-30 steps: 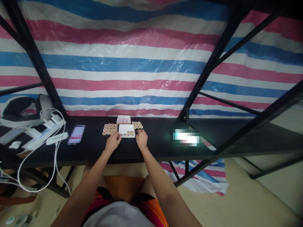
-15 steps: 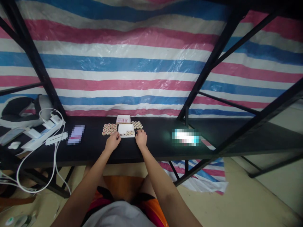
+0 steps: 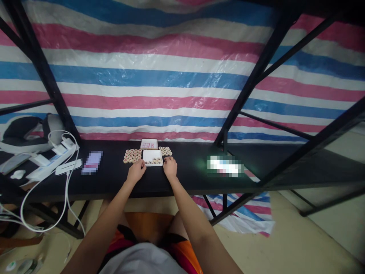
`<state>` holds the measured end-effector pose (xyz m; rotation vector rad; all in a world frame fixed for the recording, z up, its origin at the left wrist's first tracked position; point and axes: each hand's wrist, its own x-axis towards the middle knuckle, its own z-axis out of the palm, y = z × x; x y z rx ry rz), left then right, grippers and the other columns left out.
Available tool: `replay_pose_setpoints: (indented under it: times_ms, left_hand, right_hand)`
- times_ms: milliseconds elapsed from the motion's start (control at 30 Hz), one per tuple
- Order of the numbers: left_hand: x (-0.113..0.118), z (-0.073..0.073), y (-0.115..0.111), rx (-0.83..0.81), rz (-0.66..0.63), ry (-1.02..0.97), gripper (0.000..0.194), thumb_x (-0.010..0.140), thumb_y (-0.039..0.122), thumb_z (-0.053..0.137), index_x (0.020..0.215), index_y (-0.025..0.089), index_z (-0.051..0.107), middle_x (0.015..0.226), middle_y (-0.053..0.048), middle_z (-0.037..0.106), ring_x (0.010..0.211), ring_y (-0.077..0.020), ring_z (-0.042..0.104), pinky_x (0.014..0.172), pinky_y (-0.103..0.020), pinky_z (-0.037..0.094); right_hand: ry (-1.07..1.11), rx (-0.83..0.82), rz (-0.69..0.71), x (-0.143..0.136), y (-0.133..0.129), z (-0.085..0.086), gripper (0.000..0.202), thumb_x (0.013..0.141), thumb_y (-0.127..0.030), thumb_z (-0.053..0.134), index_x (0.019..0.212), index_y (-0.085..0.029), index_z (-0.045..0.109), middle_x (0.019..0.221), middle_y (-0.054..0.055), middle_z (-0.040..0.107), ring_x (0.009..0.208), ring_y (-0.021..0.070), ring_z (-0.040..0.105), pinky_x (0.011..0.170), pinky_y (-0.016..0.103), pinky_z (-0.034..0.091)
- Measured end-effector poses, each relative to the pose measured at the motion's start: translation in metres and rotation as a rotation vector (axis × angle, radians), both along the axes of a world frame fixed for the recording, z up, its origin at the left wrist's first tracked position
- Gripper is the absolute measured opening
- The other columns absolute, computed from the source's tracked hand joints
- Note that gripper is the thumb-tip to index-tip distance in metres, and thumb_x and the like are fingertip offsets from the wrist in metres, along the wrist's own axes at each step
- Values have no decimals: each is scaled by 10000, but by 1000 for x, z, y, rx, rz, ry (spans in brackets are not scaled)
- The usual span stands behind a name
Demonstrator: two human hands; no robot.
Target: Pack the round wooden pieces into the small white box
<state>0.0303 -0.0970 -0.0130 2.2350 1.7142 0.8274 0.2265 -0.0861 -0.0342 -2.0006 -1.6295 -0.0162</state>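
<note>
A small open white box (image 3: 153, 164) lies on the black tabletop, with several pale round pieces with dark marks in its right part. My left hand (image 3: 136, 171) is closed at its left wall, fingers curled against the edge. At the right wall, my right hand (image 3: 170, 168) is likewise curled against the box. Left of the box, round wooden Chinese chess pieces (image 3: 132, 155) with reddish marks sit in rows. A smaller group of pale round pieces (image 3: 165, 151) is beyond my right hand. Behind stands a second white box part (image 3: 149, 144) with red print.
On the left are a blurred phone (image 3: 91, 162), a white power strip (image 3: 53, 160) with cables and a grey-black neck pillow (image 3: 31, 133). A bright blurred screen (image 3: 224, 166) lies at right. Black metal posts (image 3: 242, 95) and a striped plastic sheet (image 3: 148, 76) enclose the desk.
Hardly anything differs. The view has shifted very slightly, and both hands keep their places at the sides of the white box.
</note>
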Motion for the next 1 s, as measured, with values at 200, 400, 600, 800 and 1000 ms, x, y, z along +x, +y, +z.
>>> replay_pose_setpoints:
  times_ms: [200,400,600,800,1000]
  left_hand:
    - [1,3,-2,-23,3,26,78,823,241,458,839,215,529,814,-4,610,739,-142,560,625,-226,349]
    - [1,6,-4,-38,-2,24,75,819,244,464,826,213,531,817,-6,609,747,-146,559,629,-233,355]
    - [1,7,-3,-62,-1,13,83,820,241,463,834,210,538,825,-9,614,754,-146,561,642,-235,363]
    - [0,2,-1,-30,-9,1,71,815,237,464,826,215,530,832,-5,615,753,-146,561,641,-235,358]
    - [0,2,-1,-47,-10,-3,73,807,234,471,838,215,535,829,-4,620,765,-149,566,646,-235,356]
  right_hand:
    - [2,1,-2,0,0,0,258,851,-154,457,1026,-192,642,1070,76,584,925,176,533,774,267,368]
    - [7,-8,8,-1,-1,2,252,849,-147,456,1002,-205,649,1055,63,589,925,176,535,777,266,370]
    - [27,6,31,0,-1,4,271,845,-129,443,1013,-197,645,1060,74,580,929,172,532,793,255,379]
    - [111,68,64,1,-2,4,275,840,-114,431,1008,-183,637,1076,73,572,948,166,533,806,238,395]
    - [175,104,58,2,3,-2,295,852,-138,410,1076,-173,598,1103,87,553,941,161,546,805,244,405]
